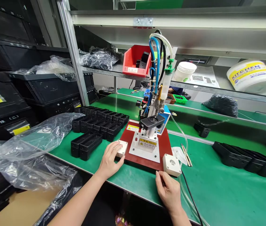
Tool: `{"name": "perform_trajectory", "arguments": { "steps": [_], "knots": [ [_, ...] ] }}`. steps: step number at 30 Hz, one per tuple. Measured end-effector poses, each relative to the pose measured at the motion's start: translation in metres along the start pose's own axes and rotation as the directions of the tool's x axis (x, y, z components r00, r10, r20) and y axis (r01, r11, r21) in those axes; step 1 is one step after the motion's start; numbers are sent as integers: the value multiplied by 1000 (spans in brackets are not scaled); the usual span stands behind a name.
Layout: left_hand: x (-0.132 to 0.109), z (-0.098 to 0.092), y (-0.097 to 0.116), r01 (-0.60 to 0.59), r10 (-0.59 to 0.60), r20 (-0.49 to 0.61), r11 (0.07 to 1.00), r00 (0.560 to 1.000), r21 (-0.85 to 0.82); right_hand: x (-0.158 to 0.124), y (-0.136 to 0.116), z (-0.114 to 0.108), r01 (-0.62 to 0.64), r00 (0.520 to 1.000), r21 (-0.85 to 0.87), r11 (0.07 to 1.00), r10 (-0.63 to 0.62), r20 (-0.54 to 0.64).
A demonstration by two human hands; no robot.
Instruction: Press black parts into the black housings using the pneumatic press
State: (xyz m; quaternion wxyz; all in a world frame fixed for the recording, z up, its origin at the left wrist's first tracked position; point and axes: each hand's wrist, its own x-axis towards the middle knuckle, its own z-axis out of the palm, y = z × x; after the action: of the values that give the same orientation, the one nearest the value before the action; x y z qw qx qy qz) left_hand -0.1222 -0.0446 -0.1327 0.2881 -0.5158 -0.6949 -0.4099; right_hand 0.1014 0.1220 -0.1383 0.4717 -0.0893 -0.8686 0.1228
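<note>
My left hand (111,159) lies with stretched fingers on the left white button box (122,148), at the front left corner of a dark red base plate (137,162). Closed, my right hand (169,190) rests at the bench edge, just in front of the right button box (171,165). Its curled fingers hide what they hold, if anything; a dark spot shows between thumb and forefinger. Between the hands stands a bench press-like machine (148,145) with a syringe (165,86) pointing down. A flat black plastic part (152,121) sits on its fixture below the syringe.
Rows of black plastic housings (87,146) stand left of the machine; more housings (247,160) lean together at right. Tweezers (186,155) lie behind the right box. A cable and clear tube run over the front edge. The shelf above holds a red bin (136,61) and white tubs.
</note>
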Motion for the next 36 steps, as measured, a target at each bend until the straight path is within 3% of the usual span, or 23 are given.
{"name": "perform_trajectory", "arguments": {
  "steps": [36],
  "knots": [
    [0,-1,0,20,-20,26,1000,999,-17,0,3,3,-70,994,-17,997,71,85]
  ]
}}
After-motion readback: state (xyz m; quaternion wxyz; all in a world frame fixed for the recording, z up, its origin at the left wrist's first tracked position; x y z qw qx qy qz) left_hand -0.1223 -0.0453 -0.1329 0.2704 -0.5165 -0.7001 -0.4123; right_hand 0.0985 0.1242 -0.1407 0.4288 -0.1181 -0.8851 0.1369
